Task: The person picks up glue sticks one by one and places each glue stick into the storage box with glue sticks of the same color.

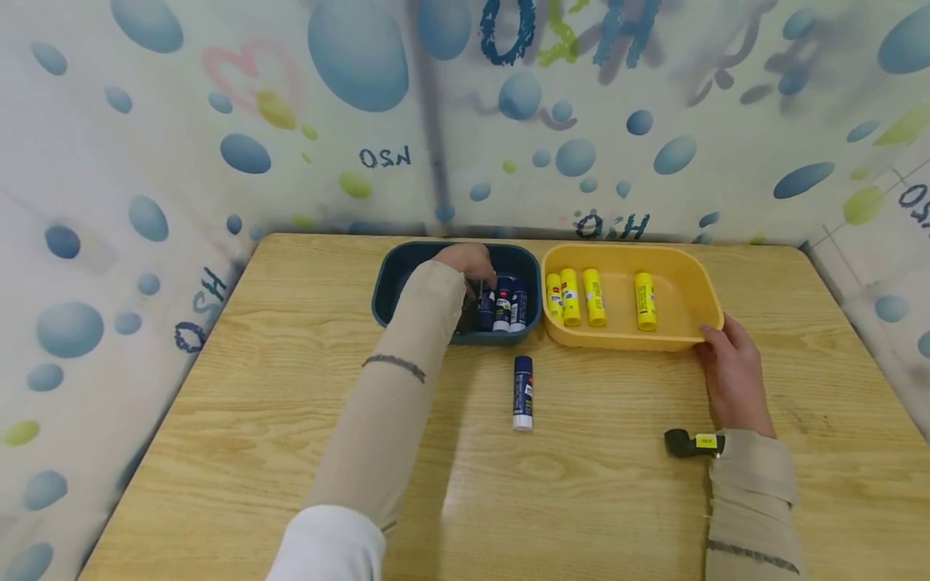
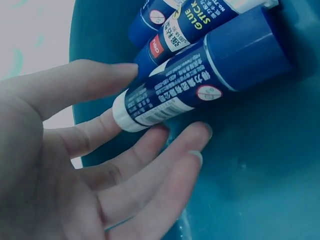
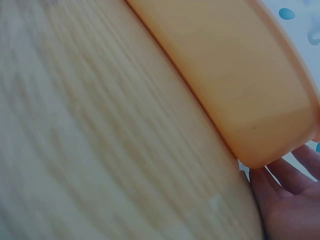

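In the left wrist view my left hand [image 2: 100, 165] has its thumb and forefinger at the white end of a dark blue glue stick [image 2: 175, 90], pinching it, other fingers spread below. The stick lies in the dark teal bin [image 1: 534, 311]. Beside it are two more blue glue sticks, one labelled glue stick [image 2: 187, 27], their white ends facing the other way. At the right end of the yellow bin [image 1: 625, 343], my right hand [image 1: 737, 375] holds the corner, thumb on the rim and fingers against the outside. Yellow glue sticks [image 1: 594, 297] lie in that bin.
One blue glue stick [image 1: 523, 393] lies on the wooden table [image 1: 596, 484] in front of the bins. The two bins stand side by side at the table's back edge, near a patterned wall curtain [image 1: 436, 145]. A dark wrist device [image 1: 683, 442] sits by my right cuff.
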A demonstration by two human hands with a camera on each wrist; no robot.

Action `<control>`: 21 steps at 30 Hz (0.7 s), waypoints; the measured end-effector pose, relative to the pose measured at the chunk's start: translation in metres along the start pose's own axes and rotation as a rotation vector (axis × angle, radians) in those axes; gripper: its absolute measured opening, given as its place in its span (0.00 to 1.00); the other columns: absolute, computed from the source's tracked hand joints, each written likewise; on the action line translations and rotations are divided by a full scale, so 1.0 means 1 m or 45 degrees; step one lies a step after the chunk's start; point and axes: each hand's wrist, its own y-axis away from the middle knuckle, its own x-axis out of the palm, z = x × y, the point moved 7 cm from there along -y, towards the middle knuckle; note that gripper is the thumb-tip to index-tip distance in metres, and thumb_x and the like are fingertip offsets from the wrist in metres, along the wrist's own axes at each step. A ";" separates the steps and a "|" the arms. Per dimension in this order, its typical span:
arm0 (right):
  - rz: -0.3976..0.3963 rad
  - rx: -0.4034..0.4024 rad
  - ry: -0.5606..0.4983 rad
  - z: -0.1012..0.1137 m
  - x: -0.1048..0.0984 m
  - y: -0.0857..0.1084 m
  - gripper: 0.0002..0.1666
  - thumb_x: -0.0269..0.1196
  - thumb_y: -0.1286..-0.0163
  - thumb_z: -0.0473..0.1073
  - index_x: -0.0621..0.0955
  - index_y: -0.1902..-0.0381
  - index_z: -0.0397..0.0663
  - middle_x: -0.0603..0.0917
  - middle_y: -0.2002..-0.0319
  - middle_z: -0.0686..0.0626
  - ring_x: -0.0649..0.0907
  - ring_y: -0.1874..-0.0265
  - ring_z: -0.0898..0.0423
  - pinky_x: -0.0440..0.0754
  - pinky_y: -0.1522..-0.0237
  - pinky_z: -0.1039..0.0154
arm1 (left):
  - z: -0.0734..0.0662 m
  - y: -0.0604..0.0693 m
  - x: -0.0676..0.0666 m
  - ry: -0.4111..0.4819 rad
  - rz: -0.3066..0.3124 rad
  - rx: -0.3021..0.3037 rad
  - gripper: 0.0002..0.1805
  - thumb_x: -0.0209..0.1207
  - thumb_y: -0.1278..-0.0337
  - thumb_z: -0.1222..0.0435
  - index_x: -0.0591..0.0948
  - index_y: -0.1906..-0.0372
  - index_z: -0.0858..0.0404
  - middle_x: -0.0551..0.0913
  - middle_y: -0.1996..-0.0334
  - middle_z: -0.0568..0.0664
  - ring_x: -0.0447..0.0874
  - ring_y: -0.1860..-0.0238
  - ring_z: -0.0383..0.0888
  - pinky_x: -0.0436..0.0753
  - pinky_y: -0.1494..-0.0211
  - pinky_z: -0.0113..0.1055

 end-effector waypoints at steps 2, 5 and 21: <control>0.005 -0.001 0.005 0.000 0.001 0.000 0.33 0.54 0.33 0.44 0.57 0.32 0.53 0.52 0.34 0.50 0.57 0.37 0.54 0.61 0.43 0.71 | 0.001 0.000 -0.001 -0.006 0.005 0.005 0.21 0.59 0.48 0.61 0.73 0.48 0.63 0.72 0.54 0.54 0.82 0.68 0.47 0.80 0.71 0.33; 0.018 -0.016 0.000 0.001 0.002 -0.001 0.33 0.54 0.33 0.44 0.57 0.32 0.52 0.52 0.34 0.49 0.57 0.37 0.54 0.59 0.41 0.69 | 0.001 0.001 -0.002 -0.048 0.012 0.023 0.22 0.58 0.47 0.57 0.74 0.48 0.62 0.73 0.55 0.54 0.81 0.66 0.47 0.79 0.69 0.33; 0.003 -0.012 -0.031 -0.001 -0.001 -0.002 0.32 0.53 0.33 0.43 0.57 0.33 0.50 0.52 0.34 0.49 0.57 0.37 0.55 0.59 0.41 0.69 | -0.007 0.020 -0.004 -0.041 0.016 0.109 0.24 0.51 0.42 0.52 0.69 0.43 0.59 0.73 0.53 0.52 0.78 0.60 0.48 0.78 0.60 0.39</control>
